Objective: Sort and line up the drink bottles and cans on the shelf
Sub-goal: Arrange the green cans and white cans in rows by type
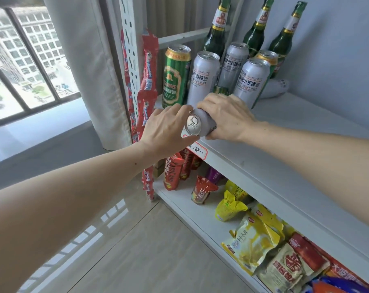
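two bare forearms reach toward a white shelf [285,132]. both hands grasp one silver can [197,124] lying on its side at the shelf's front edge, long axis running front to back, pull-tab top facing the camera. left hand [168,129] curls round the top end, right hand [226,117] wraps the body. just beyond the fingertips stand a green can [175,77] and three silver wheat beer cans [203,78], with green bottles [216,32] behind. below, a lower shelf [200,212] holds snack bags [251,242].
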The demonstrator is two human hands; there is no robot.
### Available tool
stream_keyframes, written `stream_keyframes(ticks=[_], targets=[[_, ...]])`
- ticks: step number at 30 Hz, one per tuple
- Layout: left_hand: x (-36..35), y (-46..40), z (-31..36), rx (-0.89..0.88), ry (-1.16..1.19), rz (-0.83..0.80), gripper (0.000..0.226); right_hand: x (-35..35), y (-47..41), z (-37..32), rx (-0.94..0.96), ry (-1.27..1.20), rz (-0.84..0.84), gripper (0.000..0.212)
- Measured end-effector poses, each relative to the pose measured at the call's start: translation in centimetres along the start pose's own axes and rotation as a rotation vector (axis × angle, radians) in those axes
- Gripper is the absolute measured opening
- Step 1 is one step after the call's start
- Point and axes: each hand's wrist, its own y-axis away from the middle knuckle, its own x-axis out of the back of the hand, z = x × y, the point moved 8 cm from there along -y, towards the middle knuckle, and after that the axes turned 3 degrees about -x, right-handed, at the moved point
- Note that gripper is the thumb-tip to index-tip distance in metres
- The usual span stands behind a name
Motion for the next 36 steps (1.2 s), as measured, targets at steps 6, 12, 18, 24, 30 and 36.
stream_keyframes(ticks=[6,12,18,24,30,36], targets=[[-0.4,-1.6,2.4,-0.008,0.087,-0.110,0.088,2.9,3.6,3.9,-0.074,-0.192,0.062,0.073],[-6.0,-3.3,6.8,0.109,0.334,-0.391,0.096,5.4,7.5,9.6,-0.303,-0.536,0.167,0.066],[-9.1,-4.8,12.0,0.234,0.580,-0.362,0.079,4.4,10.3,14.1,-0.458,-0.661,0.156,0.061],[-10.4,-5.4,13.8,0.302,0.576,-0.316,0.075,3.9,11.4,15.9,-0.521,-0.715,0.121,0.063],[-10.0,-5.6,14.6,0.295,0.462,-0.316,0.076,5.9,11.7,16.0,-0.548,-0.669,0.121,0.055],[-8.9,-6.7,20.5,0.163,0.408,-0.343,0.071,7.1,17.0,20.2,-0.670,-0.772,0.072,0.047]])
